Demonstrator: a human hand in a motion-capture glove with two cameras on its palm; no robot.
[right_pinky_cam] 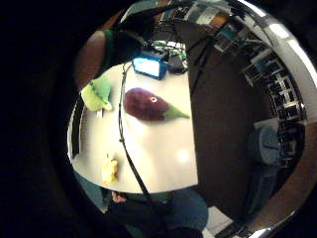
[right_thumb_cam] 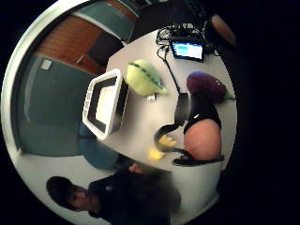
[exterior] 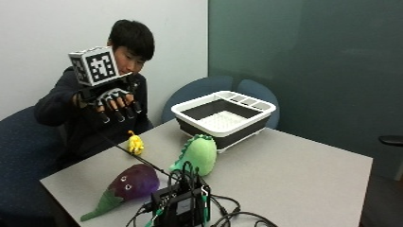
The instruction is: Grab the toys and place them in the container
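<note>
My gloved right hand hangs raised in front of the person's chest, well above the table, fingers pointing down and relaxed, holding nothing. Below it a small yellow toy stands near the table's edge on the person's side. A green dinosaur plush sits mid-table, right beside the white and dark container, which looks empty. A purple eggplant plush lies toward the near corner. The palm views look down on the eggplant, the dinosaur, the yellow toy and the container.
A black electronics box with a lit screen and tangled cables sits at the table's near edge, beside the eggplant. A cable runs from it toward the hand. Blue chairs stand behind the container.
</note>
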